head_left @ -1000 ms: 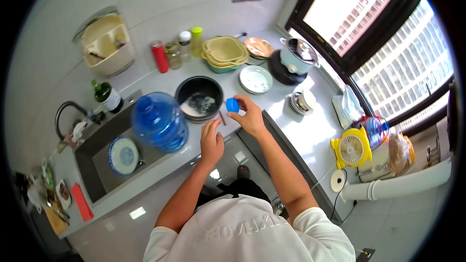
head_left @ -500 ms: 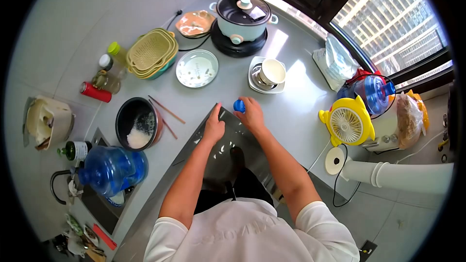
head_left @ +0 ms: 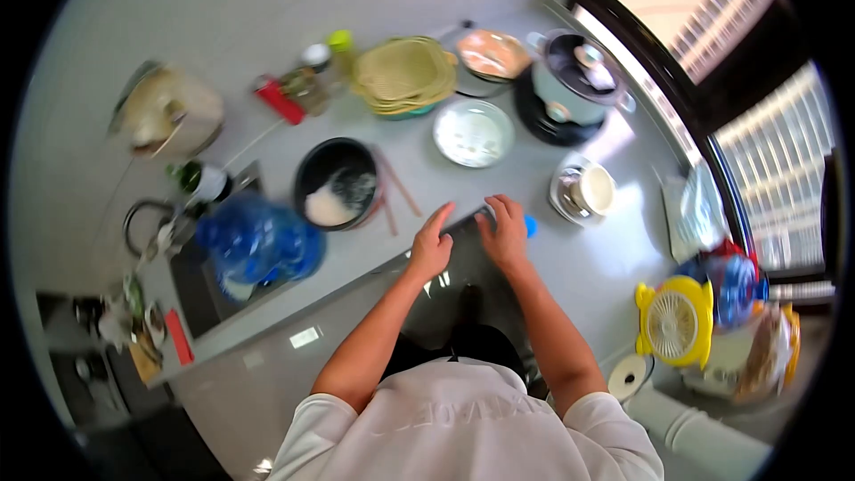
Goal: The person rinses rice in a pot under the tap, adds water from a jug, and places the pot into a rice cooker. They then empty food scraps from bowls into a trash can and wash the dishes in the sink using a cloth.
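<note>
My left hand (head_left: 432, 248) is over the counter's front edge, thumb and index finger apart, holding nothing. To its right, my right hand (head_left: 505, 236) has its fingers spread, with nothing between them. A small round blue cap-like thing (head_left: 532, 226) shows just beyond the outer side of my right hand, apparently on the counter, partly covered by the hand. Left of both hands stands a dark inner pot (head_left: 307, 165) with white rice (head_left: 328, 208) and cloudy water inside. A pair of chopsticks (head_left: 400, 183) lies beside this pot.
A patterned plate (head_left: 474, 134), a cream cup (head_left: 595, 190) on a dish, a lidded electric pot (head_left: 570, 89) and stacked baskets (head_left: 401, 76) stand farther back. At left, a large blue water bottle (head_left: 258, 236) is over the sink. A yellow fan (head_left: 674, 321) stands right.
My right hand has let go of the blue cap-like thing, which now shows at its right. My view has swung left, so the counter things appear farther right. Both hands have opened.
</note>
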The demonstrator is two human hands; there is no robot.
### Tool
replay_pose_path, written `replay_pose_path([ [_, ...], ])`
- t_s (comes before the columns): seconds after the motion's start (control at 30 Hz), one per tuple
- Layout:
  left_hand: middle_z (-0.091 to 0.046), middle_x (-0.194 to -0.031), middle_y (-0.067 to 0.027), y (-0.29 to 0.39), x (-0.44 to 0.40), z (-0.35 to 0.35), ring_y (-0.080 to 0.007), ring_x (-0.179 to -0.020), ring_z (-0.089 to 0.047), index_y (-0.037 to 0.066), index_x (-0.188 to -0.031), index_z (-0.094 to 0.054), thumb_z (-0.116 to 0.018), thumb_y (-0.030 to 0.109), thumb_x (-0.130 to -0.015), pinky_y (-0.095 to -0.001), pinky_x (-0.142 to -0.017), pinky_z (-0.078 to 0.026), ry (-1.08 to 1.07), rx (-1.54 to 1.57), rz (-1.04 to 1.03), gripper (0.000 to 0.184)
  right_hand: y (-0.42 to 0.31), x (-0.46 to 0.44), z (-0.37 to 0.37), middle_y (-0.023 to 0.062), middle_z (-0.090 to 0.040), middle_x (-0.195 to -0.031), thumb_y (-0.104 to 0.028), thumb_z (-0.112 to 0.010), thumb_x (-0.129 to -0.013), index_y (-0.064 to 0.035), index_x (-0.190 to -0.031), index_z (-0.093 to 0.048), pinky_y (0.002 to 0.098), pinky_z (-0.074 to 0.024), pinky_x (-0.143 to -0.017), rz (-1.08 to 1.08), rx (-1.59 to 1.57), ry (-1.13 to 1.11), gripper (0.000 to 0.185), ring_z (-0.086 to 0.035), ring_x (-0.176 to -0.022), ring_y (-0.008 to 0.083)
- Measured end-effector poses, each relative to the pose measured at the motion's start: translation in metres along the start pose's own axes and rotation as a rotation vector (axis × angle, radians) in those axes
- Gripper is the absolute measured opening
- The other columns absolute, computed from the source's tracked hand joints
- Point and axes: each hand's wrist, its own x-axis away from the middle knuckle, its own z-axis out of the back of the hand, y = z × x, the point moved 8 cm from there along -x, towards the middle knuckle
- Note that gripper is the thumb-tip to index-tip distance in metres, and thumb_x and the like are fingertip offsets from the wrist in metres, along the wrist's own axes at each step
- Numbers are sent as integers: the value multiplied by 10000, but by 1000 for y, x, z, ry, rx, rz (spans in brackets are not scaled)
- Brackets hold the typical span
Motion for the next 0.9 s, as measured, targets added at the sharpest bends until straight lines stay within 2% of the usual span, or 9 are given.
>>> replay_pose_path([
  [0.13,-600,-1474,-198,4,75,129,-369,-1378,-572,39,-1462,-562,-591,-73,-862,-388,-1139,-453,270,-34,7,611,-125,-27,-52,175,-674,-1261,-127,-786,-904,-48,-1237,-684,447,-525,-994,195,-240,-80,358,-642,-1136,368],
  [0.33,-677,-1303,-114,-63,218,301,-203,-1163,-643,19,-1380,-613,-644,-22,-956,-357,-1040,-501,795,-11,39,427,-308,-19,-146,193,-655,-1352,-170,-741,-960,-53,-1342,-652,398,-497,-1056,233,-634,-399,409,-625,-1258,348],
  [0.4,-668,-1274,-86,-95,246,340,-160,-1139,-624,23,-1390,-590,-636,125,-1044,-337,-1039,-487,1030,124,171,363,-363,-18,-164,203,-629,-1397,-204,-728,-973,-60,-1382,-632,411,-473,-1091,260,-647,-446,444,-593,-1302,359],
  [0.53,-629,-1372,-124,-126,242,376,-194,-1248,-584,4,-1459,-535,-538,331,-1121,-330,-1100,-431,1083,321,257,470,-433,-17,-192,216,-537,-1524,-277,-706,-997,-87,-1490,-559,436,-396,-1186,410,-485,-400,548,-502,-1415,373],
  [0.63,-637,-1276,-127,-144,223,372,-237,-1184,-573,-13,-1330,-576,-379,486,-1146,-368,-1053,-432,821,274,228,566,-434,-12,-217,253,-444,-1597,-316,-727,-976,-88,-1510,-544,449,-335,-1233,348,-431,-418,608,-420,-1484,409],
  [0.73,-631,-1249,-113,-154,218,373,-235,-1161,-567,-4,-1329,-580,-387,518,-1139,-370,-1058,-423,743,446,190,588,-415,-3,-240,266,-370,-1642,-335,-744,-960,-41,-1544,-482,432,-306,-1250,249,-352,-430,704,-372,-1524,396],
  [0.8,-635,-1194,-97,-161,211,375,-215,-1120,-569,1,-1268,-602,-391,539,-1132,-362,-1030,-433,715,410,135,594,-406,-1,-240,269,-354,-1647,-328,-746,-956,19,-1571,-403,427,-293,-1255,187,-533,-369,785,-345,-1541,382],
  [0.83,-639,-1139,-82,-162,209,382,-195,-1079,-571,6,-1207,-625,-396,561,-1125,-354,-1003,-443,721,360,79,605,-407,-4,-236,322,-416,-1577,-326,-772,-912,75,-1547,-386,456,-323,-1235,126,-578,-359,844,-409,-1479,445],
  [0.9,-638,-1080,-68,-167,208,391,-177,-1026,-568,20,-1134,-632,-407,584,-1115,-341,-952,-448,654,355,72,608,-407,-7,-226,314,-435,-1556,-346,-781,-900,81,-1535,-395,456,-337,-1224,111,-554,-334,857,-427,-1461,442],
])
